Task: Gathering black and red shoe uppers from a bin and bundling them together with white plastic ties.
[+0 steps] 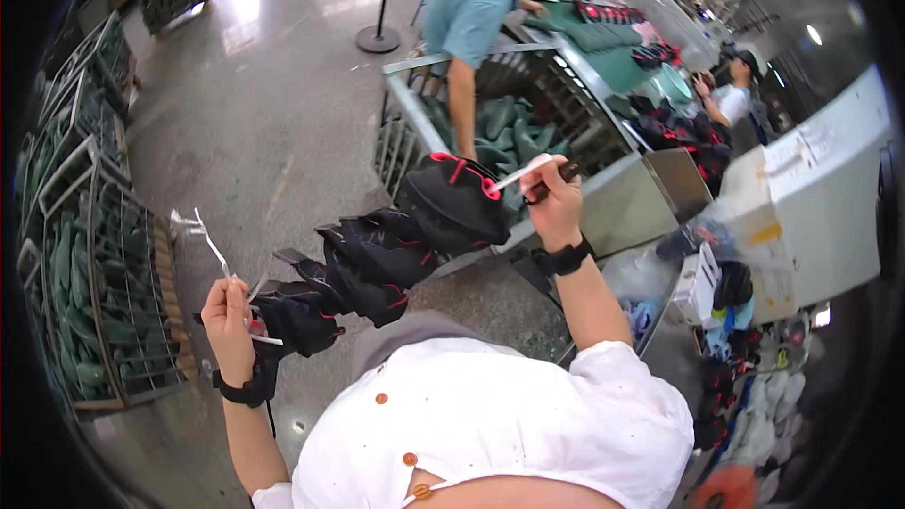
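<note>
A bundle of black shoe uppers (377,254) with red trim hangs in a row between my two hands, strung together by a white strip. My left hand (228,320), closed, pinches one end of the white strip (212,243), whose loose tail sticks up past the fingers. My right hand (556,205) is closed at the other end, where the white strip (521,172) runs into the opening of the last upper. A dark-handled tool (566,172) is in that hand too; its kind is hidden by the fingers.
Beyond the uppers stands a metal cage cart (415,104) of green shoe lasts (514,132), with a person in a blue shirt (471,5) reaching in. More caged lasts (71,292) line the left. A worktable with uppers (679,127) and another person (735,94) are at the far right.
</note>
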Demonstrator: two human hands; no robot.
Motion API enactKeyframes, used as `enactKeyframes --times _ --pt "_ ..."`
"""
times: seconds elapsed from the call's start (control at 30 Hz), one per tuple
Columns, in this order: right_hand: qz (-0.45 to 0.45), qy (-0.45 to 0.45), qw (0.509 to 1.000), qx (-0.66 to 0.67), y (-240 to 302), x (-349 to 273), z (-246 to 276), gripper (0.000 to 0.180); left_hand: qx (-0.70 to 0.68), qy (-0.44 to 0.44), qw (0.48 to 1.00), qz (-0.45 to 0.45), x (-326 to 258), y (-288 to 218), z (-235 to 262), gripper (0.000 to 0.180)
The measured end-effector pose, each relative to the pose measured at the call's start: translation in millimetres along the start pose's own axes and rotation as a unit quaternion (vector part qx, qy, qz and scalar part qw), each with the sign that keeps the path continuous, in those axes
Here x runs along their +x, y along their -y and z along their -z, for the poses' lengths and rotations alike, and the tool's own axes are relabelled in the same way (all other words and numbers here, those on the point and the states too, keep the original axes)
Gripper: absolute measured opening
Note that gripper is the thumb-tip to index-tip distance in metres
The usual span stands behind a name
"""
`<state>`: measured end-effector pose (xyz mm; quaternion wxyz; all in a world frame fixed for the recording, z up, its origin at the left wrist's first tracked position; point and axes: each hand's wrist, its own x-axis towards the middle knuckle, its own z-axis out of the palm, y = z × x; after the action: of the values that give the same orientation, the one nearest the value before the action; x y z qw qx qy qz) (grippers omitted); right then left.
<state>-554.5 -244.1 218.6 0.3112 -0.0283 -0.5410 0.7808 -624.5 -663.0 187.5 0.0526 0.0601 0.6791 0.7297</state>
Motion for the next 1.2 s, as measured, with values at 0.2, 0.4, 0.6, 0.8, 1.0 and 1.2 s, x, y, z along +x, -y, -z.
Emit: enactKeyframes --times 0.2,0.4,0.6,0.8,1.0,1.2 --pt "-0.110 0.067 0.992 0.016 -117.2 78.7 -75.6 0.022 -0.017 -0.068 0.996 0.061 94.3 43.9 58.9 0.024" --pt "-0.217 0.164 0.956 0.111 -232.9 193.1 -123.7 0.025 0.119 -0.133 0.977 0.116 225.3 91.7 103.2 0.025" --pt "-0.340 0.352 0.871 0.028 -312.4 315.7 -201.7 0.018 0.546 -0.090 0.818 0.156 291.1 183.9 179.9 0.022" --pt "-0.448 0.396 0.797 -0.090 -426.5 451.3 -284.8 0.019 0.439 -0.010 0.845 0.305 366.6 305.4 213.3 0.029" --pt "-0.450 0.268 0.835 -0.170 -507.9 602.8 -339.8 0.020 0.266 -0.155 0.907 0.287 655.1 295.1 199.3 0.037" --pt "-0.412 0.035 0.895 -0.169 -554.1 719.3 -346.9 0.019 0.300 -0.052 0.937 0.170 966.1 264.1 194.3 0.043"
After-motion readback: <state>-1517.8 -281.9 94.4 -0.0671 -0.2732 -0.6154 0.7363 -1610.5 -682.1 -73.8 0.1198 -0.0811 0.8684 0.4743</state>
